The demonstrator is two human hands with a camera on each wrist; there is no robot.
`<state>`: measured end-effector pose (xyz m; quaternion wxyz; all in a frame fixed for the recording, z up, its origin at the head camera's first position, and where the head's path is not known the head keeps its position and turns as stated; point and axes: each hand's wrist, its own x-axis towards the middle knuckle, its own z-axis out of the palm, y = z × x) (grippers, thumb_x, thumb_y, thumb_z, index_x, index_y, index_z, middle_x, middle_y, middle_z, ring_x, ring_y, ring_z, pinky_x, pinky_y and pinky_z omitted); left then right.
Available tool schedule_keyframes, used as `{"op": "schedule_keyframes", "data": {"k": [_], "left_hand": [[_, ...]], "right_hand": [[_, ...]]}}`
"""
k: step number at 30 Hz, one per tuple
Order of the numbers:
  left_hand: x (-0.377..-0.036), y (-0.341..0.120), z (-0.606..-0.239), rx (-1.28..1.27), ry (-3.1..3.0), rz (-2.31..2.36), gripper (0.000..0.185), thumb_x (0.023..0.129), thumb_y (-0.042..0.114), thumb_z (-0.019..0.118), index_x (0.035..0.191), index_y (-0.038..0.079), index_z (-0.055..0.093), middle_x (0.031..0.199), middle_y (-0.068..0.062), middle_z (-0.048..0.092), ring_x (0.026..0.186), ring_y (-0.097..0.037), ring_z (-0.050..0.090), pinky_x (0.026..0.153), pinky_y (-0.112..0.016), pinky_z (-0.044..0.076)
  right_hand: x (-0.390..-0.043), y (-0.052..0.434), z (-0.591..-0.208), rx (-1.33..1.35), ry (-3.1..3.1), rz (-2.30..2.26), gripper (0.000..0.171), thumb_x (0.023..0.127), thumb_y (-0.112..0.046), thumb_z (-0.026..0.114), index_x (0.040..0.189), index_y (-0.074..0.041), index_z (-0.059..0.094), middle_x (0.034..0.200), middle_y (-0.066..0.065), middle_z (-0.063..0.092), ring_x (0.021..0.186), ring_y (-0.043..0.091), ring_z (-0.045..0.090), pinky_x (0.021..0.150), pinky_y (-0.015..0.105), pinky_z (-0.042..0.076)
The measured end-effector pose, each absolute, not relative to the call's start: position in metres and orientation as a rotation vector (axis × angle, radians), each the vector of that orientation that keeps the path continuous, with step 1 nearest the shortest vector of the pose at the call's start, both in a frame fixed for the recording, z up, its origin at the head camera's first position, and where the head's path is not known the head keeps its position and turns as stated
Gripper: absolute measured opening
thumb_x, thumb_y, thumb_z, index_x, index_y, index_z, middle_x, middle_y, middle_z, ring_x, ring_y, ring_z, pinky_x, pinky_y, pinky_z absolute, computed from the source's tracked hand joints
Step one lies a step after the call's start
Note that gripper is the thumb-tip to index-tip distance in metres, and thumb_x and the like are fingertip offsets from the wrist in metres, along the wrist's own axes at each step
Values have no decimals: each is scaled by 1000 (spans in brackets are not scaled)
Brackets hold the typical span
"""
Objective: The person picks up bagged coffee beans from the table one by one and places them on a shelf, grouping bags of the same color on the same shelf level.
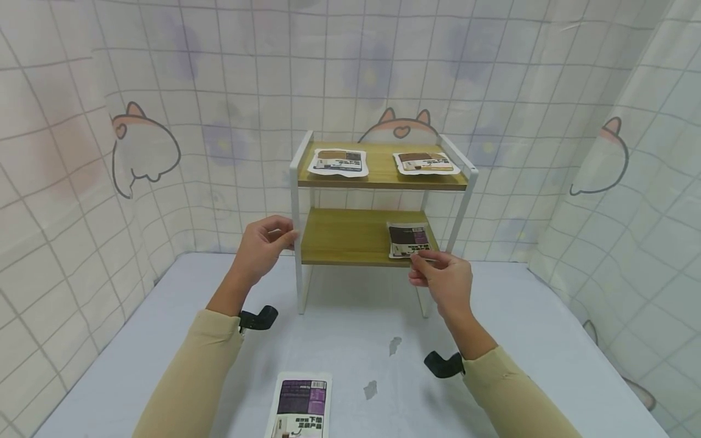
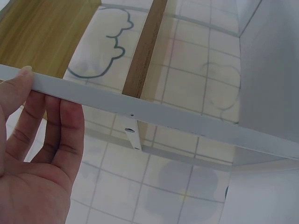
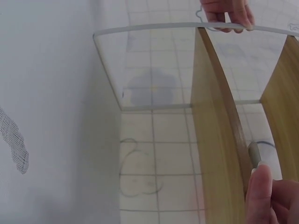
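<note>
A two-tier shelf rack [image 1: 383, 184] with wooden boards and a white frame stands on the table. My left hand [image 1: 264, 248] pinches the rack's left front post [image 2: 98, 93] between thumb and fingers. On the right of the lower board [image 1: 345, 234] lies a black and purple packet [image 1: 408, 238]. My right hand [image 1: 446, 280] pinches that packet's near right corner at the board's front edge; the fingertips partly hide the corner. The right wrist view shows the thumb [image 3: 259, 191] against the packet's edge.
Two white-edged packets lie on the upper board, one at left [image 1: 339, 163] and one at right [image 1: 426, 163]. Another purple packet [image 1: 301, 404] lies on the table near me. Grey patches [image 1: 370, 390] mark the tabletop. A gridded curtain [image 1: 263, 79] surrounds the table; a cable runs at right.
</note>
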<state>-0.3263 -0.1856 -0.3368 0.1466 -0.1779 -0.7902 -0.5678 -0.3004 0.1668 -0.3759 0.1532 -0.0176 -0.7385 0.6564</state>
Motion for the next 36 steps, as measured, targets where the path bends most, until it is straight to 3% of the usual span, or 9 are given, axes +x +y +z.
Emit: {"op": "schedule_keyframes", "data": {"k": [8,13,18,21,25,36], "left_hand": [[-328,-187,-339,-520,-2277,-1635,20,99,19,69,112,4,70,106,-10,65,104,-21,71,86,-23,60],[-328,-186,-339,-520,-2276,-1647,20,99,18,69,113,4,70,106,-9,65,103,-19,71,86,-23,60],[-328,-187,-338,-526,-2268,-1646,18,99,17,69,111,4,70,103,-7,64,99,-18,71,85,-23,60],[-328,-187,-339,-528,-2264,-1646,18,99,17,69,111,4,70,103,-7,64,98,-17,71,84,-22,60],[-328,-187,-340,-524,-2270,-1637,17,99,17,69,110,5,70,105,-7,64,99,-17,71,85,-22,60],[-328,-187,-339,-512,-2288,-1618,19,99,19,69,112,5,70,107,-8,65,100,-19,72,86,-22,60]], "right_hand": [[-296,167,-376,8,-2089,1927,35,91,-24,79,116,1,74,100,20,76,67,12,74,68,28,63],[-293,167,-381,36,-2091,1895,33,90,-25,80,115,-3,75,93,7,76,67,14,74,68,29,63],[-287,167,-386,32,-2112,1877,34,89,-30,80,115,-8,76,102,14,76,68,16,74,68,29,63],[-283,165,-390,49,-2110,1885,33,89,-28,81,115,-7,76,98,16,75,67,18,74,67,30,64],[-277,162,-395,66,-2123,1900,33,89,-25,82,115,-6,75,90,9,76,66,18,74,67,31,64],[-265,150,-411,69,-2202,1900,24,91,-20,79,113,-10,76,93,11,75,70,20,74,67,31,64]]}}
